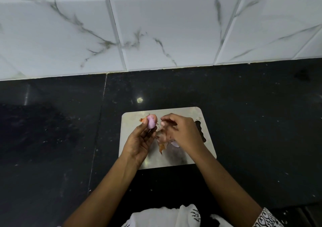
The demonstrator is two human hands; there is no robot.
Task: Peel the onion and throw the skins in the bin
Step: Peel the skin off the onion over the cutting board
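Note:
A small pink-purple onion [151, 121] is held up over the steel board [207, 150] by my left hand [141, 139], whose fingertips grip its lower part. A scrap of orange skin [143, 120] still clings to its left side. My right hand [181, 131] hovers just right of the onion with fingers curled; whether it pinches a bit of skin is unclear. Loose orange and pale skins [162, 145] lie on the board under and between my hands.
The board lies on a black stone counter [252, 113] that meets a white marbled tile wall [156, 31] at the back. A cut-out handle [202, 131] is at the board's right side. White patterned cloth [174, 216] shows at the bottom edge. No bin is in view.

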